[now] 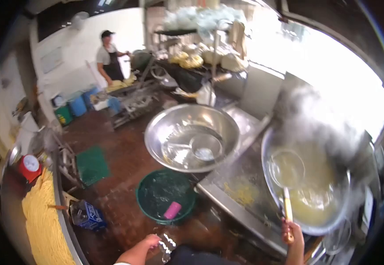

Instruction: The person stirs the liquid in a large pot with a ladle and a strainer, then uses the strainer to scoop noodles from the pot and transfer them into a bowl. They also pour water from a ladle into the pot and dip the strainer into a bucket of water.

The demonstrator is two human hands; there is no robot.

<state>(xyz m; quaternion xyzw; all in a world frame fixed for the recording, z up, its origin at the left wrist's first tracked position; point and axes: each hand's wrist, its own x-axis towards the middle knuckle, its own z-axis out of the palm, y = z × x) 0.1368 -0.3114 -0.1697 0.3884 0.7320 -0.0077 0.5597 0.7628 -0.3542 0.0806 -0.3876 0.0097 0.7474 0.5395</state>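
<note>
My right hand (292, 232) is closed around the wooden handle of a round strainer (287, 201). The strainer's wide head lies in cloudy yellowish liquid inside a big steaming metal pot (266, 165). At the bottom middle, my left hand (151, 242) has its fingers curled, close to a pale wavy shape near my dark clothing. Whether that shape is held or only behind the hand, I cannot make out. Ahead stands a large steel basin (156, 137) with water and a smaller round item in it.
A green tub (141, 201) with water and a pink scoop-like item (172, 210) stands on the wet floor. Yellow noodles (46, 221) cover the left counter beside a red scale (30, 166). Yellow scraps lie on the steel counter (227, 176). A co-worker (111, 62) stands at the back.
</note>
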